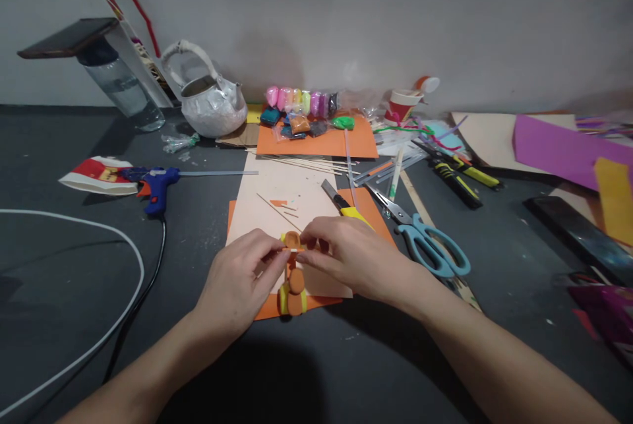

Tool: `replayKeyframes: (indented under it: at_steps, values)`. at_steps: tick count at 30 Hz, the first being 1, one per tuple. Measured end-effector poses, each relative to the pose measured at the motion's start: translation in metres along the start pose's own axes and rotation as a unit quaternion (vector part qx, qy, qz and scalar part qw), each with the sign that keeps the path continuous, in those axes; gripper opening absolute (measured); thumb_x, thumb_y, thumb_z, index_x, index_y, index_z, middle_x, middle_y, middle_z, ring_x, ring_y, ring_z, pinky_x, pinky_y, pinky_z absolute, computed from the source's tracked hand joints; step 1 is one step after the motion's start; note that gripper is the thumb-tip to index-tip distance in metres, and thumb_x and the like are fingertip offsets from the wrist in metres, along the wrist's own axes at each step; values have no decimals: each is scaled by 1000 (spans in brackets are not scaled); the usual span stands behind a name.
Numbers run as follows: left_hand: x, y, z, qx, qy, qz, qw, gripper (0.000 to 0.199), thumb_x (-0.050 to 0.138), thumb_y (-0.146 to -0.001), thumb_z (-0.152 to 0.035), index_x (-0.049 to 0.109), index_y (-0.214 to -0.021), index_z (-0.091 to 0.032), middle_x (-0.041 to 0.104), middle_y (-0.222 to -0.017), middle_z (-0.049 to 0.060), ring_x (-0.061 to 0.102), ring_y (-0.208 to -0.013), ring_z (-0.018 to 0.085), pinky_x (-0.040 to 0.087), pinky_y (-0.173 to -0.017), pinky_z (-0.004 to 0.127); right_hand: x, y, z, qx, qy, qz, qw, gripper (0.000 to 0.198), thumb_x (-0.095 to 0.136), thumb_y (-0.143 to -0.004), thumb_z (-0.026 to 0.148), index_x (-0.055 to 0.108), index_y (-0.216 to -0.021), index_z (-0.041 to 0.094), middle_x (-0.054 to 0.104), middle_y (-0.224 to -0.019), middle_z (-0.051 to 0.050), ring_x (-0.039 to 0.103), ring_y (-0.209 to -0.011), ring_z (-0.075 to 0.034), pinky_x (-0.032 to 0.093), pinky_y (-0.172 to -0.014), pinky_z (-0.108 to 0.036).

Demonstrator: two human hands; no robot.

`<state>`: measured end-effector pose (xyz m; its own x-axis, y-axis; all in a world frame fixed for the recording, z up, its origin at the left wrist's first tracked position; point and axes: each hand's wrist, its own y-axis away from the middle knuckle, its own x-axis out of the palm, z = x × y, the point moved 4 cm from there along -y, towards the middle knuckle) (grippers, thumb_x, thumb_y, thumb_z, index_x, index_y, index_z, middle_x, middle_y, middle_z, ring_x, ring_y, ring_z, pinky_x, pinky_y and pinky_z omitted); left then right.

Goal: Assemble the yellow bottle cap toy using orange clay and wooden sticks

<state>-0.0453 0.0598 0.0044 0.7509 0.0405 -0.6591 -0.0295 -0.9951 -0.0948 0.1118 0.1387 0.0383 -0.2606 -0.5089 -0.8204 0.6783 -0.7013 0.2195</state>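
Observation:
A small orange and yellow clay model (295, 282) lies on pale paper (316, 279) over orange sheets, near the table's front. My left hand (247, 269) pinches the left side of the model's upper part, by a short whitish stick piece (293, 250). From the other side, my right hand (346, 252) closes thumb and fingers on the same part. My fingertips partly cover what they grip. Just beyond my hands lie a thin wooden stick (277, 210) and short stick pieces. A yellow utility knife (346, 205) rests close to my right hand.
Blue-handled scissors (430, 242) and pliers (455, 183) lie to the right. On the left are a blue glue gun (157, 190), its black cord and a white cable (141, 259). A white teapot (212, 104), a water bottle (121, 91) and clay packets (301, 104) stand behind.

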Motion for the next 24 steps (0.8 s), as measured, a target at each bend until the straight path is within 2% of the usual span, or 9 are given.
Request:
replayKeyframes:
  at_steps: [9, 15, 20, 24]
  values:
    - [2, -2, 1, 31, -20, 10, 999, 25, 50, -104, -32, 69, -93, -19, 68, -88, 5, 61, -83, 20, 43, -76, 35, -1, -1, 0, -2, 11, 4, 1000, 18, 67, -95, 30, 73, -88, 15, 73, -80, -5, 58, -69, -14, 34, -62, -27]
    - [0, 0, 3, 5, -20, -13, 1000, 22, 55, -101, -35, 65, -89, -19, 66, -84, 3, 61, -78, 19, 44, -72, 34, -2, 1, 0, 4, 22, -6, 1000, 20, 68, -95, 33, 74, -87, 16, 73, -79, -5, 57, -68, -15, 32, -61, -28]
    - [2, 0, 4, -3, -9, -12, 1000, 23, 60, -99, -37, 65, -114, -20, 71, -101, 5, 65, -88, 20, 49, -80, 35, 0, 1, -2, -3, 26, -8, 1000, 17, 69, -94, 31, 74, -88, 16, 73, -79, -5, 57, -67, -14, 31, -61, -28]
    - [3, 0, 5, 4, -4, -2, 1000, 24, 59, -99, -36, 66, -118, -22, 72, -106, 5, 66, -91, 21, 50, -83, 36, 1, 1, -2, -8, 26, -6, 1000, 14, 69, -94, 29, 74, -91, 16, 73, -80, -5, 58, -69, -15, 32, -61, -27]
